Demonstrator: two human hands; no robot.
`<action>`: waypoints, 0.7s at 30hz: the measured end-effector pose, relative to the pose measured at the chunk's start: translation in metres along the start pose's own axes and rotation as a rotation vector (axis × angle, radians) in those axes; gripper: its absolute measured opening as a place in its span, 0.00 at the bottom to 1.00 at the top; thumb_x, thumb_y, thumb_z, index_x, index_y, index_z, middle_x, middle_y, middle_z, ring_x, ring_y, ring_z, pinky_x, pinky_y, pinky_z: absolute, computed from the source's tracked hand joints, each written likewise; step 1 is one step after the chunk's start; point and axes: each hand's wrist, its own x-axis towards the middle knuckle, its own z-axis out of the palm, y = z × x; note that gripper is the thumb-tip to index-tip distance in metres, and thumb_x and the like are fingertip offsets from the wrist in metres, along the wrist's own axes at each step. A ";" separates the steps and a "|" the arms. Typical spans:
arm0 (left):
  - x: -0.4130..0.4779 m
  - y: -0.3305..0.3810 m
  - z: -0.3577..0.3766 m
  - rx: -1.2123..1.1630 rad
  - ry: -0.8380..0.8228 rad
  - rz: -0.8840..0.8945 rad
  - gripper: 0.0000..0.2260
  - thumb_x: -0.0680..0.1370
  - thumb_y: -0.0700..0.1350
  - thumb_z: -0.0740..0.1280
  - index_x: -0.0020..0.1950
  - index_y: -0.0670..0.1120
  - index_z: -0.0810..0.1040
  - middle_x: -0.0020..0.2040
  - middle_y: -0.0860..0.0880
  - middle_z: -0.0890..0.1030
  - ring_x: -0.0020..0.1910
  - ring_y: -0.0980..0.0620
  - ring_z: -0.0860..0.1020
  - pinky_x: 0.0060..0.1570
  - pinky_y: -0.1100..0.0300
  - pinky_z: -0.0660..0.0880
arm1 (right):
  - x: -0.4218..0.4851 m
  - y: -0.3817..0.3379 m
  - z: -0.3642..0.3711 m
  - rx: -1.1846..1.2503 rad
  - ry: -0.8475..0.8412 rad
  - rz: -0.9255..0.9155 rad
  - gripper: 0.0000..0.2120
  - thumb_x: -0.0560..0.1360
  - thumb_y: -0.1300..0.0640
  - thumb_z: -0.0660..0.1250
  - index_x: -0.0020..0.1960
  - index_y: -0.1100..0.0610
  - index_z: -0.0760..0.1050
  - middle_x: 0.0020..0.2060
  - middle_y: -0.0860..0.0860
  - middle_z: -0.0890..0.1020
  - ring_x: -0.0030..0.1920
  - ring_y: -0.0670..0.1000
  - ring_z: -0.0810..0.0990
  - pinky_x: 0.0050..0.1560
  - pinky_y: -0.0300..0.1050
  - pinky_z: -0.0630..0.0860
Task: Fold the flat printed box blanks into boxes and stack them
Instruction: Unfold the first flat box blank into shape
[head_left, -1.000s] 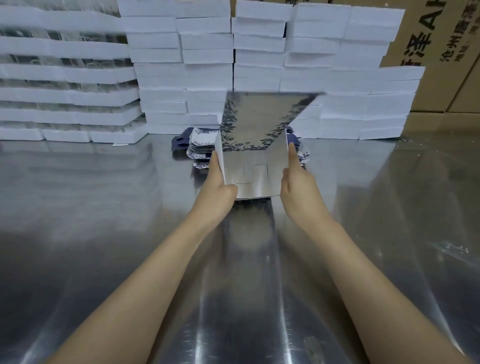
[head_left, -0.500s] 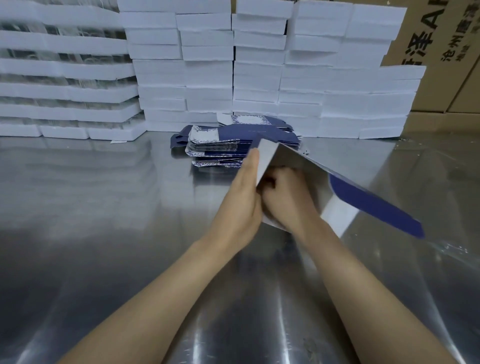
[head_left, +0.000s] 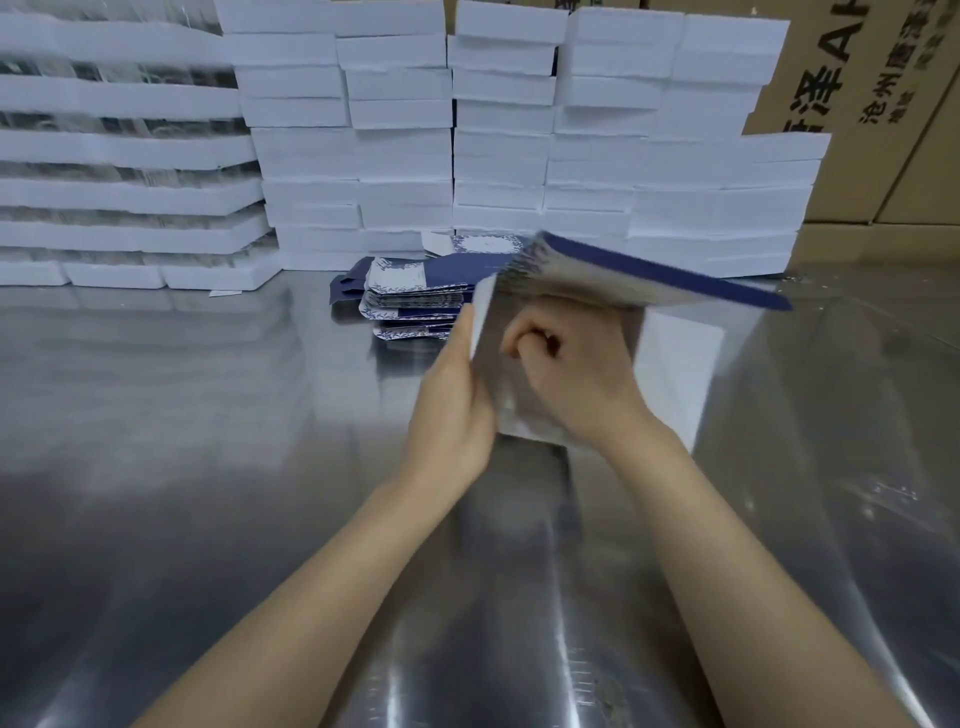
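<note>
A half-folded box (head_left: 675, 358), silver inside and dark blue outside, is held above the metal table (head_left: 208, 467) at centre. Its blue-edged lid panel juts out to the right, blurred. My left hand (head_left: 457, 395) lies flat with straight fingers against the box's left wall. My right hand (head_left: 576, 379) is curled into a fist inside the box, pressing on an inner flap. Behind them lies a pile of flat blue-and-white printed blanks (head_left: 415, 296).
Tall stacks of finished white boxes (head_left: 498, 156) line the back of the table, with longer white stacks (head_left: 119, 156) at the left. Brown cardboard cartons (head_left: 883, 104) stand at the back right.
The box was upright between both hands with its lid raised. It has been tipped over to the right, and my right hand has gone inside it while the left supports the left wall.
</note>
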 end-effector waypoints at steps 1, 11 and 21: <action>0.003 -0.005 -0.005 -0.006 0.023 -0.038 0.34 0.72 0.31 0.52 0.78 0.49 0.59 0.53 0.45 0.82 0.49 0.57 0.79 0.52 0.69 0.73 | 0.000 0.000 0.000 -0.031 0.179 -0.160 0.11 0.69 0.66 0.60 0.38 0.58 0.80 0.38 0.51 0.83 0.41 0.54 0.81 0.42 0.46 0.75; 0.012 -0.020 -0.020 0.052 -0.105 -0.088 0.31 0.67 0.39 0.54 0.69 0.56 0.73 0.25 0.55 0.65 0.25 0.55 0.61 0.23 0.68 0.58 | 0.015 0.017 -0.012 -0.339 0.109 -0.096 0.31 0.78 0.49 0.65 0.77 0.52 0.58 0.78 0.54 0.55 0.78 0.57 0.49 0.75 0.63 0.48; 0.009 -0.016 -0.020 -0.049 -0.128 -0.124 0.31 0.67 0.41 0.55 0.70 0.56 0.73 0.29 0.48 0.64 0.29 0.52 0.59 0.27 0.61 0.58 | 0.029 0.025 -0.016 -0.329 -0.063 0.095 0.20 0.80 0.39 0.53 0.56 0.47 0.80 0.46 0.48 0.74 0.51 0.53 0.77 0.73 0.64 0.38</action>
